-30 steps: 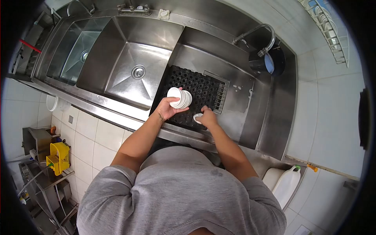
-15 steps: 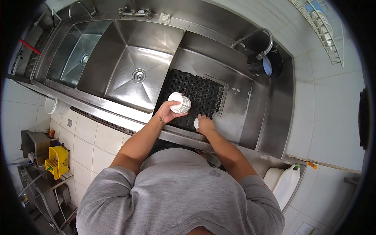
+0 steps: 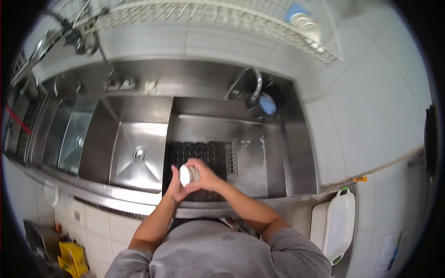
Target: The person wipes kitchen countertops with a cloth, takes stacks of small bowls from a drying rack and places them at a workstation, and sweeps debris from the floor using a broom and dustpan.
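Step in hand, as judged: both hands gathering or steadying a stack of small white dishes [image 3: 189,175] above the black perforated mat [image 3: 199,149], at the near side of the sink basin [image 3: 251,162]. Stack tilted, one round face toward the left.

Right hand [image 3: 203,177]: fingers curled round the stack, grasping it. Left hand [image 3: 175,189]: against the stack's near-left side, thumb raised; its other fingers are partly hidden—cannot tell whether they clench or merely support.

Judgement: any move calls for even pressure and support at the exposed end—loose dishes could slide out if the tilt steepens.
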Action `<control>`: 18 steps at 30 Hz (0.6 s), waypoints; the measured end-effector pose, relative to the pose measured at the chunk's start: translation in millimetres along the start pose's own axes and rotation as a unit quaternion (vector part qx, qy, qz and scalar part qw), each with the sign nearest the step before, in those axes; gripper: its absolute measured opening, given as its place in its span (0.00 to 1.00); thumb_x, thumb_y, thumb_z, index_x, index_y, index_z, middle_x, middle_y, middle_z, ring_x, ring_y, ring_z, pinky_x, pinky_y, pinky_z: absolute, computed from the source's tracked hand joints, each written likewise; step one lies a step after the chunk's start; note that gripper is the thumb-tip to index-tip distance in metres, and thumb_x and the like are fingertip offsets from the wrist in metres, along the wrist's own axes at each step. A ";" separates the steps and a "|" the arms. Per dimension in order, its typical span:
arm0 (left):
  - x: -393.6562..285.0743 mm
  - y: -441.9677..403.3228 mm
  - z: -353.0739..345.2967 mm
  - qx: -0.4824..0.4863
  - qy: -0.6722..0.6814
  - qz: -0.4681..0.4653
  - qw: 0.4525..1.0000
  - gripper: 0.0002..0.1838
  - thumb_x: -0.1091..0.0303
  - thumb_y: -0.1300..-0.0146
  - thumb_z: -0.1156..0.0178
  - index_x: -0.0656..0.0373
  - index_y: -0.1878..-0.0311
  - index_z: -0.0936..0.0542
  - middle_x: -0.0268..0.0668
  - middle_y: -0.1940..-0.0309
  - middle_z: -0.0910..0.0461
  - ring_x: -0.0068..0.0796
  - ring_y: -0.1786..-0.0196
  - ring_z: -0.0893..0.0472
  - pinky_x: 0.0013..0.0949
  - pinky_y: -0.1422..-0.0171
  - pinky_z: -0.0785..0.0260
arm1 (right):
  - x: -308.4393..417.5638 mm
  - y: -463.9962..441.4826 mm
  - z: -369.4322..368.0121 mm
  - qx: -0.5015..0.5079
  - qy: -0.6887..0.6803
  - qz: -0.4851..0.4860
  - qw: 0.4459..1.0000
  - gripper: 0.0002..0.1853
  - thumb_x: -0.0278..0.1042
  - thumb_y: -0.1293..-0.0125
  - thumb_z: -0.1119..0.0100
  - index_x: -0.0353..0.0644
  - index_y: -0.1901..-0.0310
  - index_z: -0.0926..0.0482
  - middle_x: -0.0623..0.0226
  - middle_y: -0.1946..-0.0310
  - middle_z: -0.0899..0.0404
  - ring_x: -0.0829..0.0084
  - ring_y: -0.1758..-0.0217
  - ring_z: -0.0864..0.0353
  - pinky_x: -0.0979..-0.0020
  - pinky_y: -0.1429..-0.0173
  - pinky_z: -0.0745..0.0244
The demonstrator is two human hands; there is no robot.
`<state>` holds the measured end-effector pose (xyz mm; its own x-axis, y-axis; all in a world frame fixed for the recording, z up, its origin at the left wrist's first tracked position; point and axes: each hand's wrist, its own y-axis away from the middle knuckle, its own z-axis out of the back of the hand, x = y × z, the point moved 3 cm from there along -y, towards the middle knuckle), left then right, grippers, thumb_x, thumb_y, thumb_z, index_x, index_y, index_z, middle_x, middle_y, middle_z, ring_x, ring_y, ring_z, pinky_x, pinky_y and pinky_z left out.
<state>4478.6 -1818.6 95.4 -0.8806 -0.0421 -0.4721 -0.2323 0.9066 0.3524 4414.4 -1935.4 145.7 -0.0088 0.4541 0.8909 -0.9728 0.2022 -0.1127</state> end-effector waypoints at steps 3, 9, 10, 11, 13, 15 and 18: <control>4.6 -2.6 6.4 0.036 0.010 0.019 0.999 0.32 0.45 0.35 0.49 0.54 0.33 0.38 0.46 0.41 0.30 0.49 0.40 0.26 0.56 0.39 0.30 | 13.3 2.2 10.9 0.065 -0.080 -0.083 0.991 0.45 0.35 0.57 0.24 0.41 0.36 0.37 0.57 0.42 0.31 0.65 0.39 0.30 0.66 0.33 0.37; -7.6 7.3 -11.6 0.070 0.050 0.066 0.994 0.38 0.66 0.51 0.37 0.51 0.33 0.36 0.45 0.40 0.30 0.51 0.41 0.26 0.59 0.36 0.34 | 209.8 -17.8 210.5 -0.157 0.144 0.148 0.966 0.38 0.35 0.49 0.28 0.41 0.36 0.34 0.55 0.33 0.40 0.62 0.27 0.43 0.63 0.27 0.44; -10.2 9.5 -11.6 0.071 0.048 0.070 0.994 0.38 0.66 0.51 0.36 0.51 0.33 0.36 0.45 0.39 0.30 0.51 0.41 0.26 0.60 0.36 0.34 | 238.2 -20.7 256.8 -0.260 0.129 0.133 0.948 0.31 0.34 0.46 0.31 0.41 0.40 0.29 0.56 0.39 0.30 0.62 0.34 0.32 0.63 0.32 0.36; -12.6 12.5 -12.6 0.072 0.047 0.073 0.994 0.39 0.66 0.52 0.35 0.50 0.33 0.36 0.45 0.39 0.31 0.51 0.41 0.26 0.60 0.36 0.34 | 261.2 -25.9 303.3 -0.404 0.274 0.222 0.844 0.25 0.36 0.44 0.34 0.39 0.45 0.26 0.56 0.47 0.24 0.62 0.44 0.24 0.62 0.40 0.30; -16.0 18.1 -13.9 0.062 0.050 0.077 0.994 0.40 0.67 0.53 0.35 0.51 0.33 0.36 0.45 0.38 0.31 0.52 0.40 0.26 0.61 0.36 0.35 | 294.0 -55.5 391.7 -0.478 0.396 0.138 0.772 0.22 0.41 0.45 0.34 0.37 0.52 0.25 0.51 0.51 0.23 0.59 0.50 0.22 0.63 0.49 0.27; -19.1 22.2 -13.7 0.060 0.056 0.082 0.993 0.40 0.67 0.53 0.35 0.51 0.33 0.36 0.44 0.38 0.31 0.52 0.39 0.27 0.62 0.36 0.35 | 290.2 -90.0 447.4 -0.402 0.425 -0.156 0.796 0.33 0.44 0.52 0.29 0.34 0.47 0.29 0.50 0.51 0.23 0.57 0.49 0.21 0.64 0.48 0.26; -27.1 31.3 -17.1 0.051 0.049 0.073 0.995 0.40 0.69 0.55 0.35 0.51 0.34 0.36 0.44 0.38 0.31 0.53 0.39 0.28 0.65 0.37 0.36 | 257.9 -118.7 475.9 -0.315 0.483 -0.262 0.774 0.47 0.45 0.61 0.24 0.31 0.40 0.37 0.46 0.49 0.25 0.53 0.47 0.22 0.65 0.44 0.26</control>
<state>4488.2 -1796.3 133.1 -0.9388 0.0566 -0.3398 -0.0610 0.9436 0.3255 4417.5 -2255.2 598.3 0.8220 0.5415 0.1766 -0.4757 0.8232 -0.3100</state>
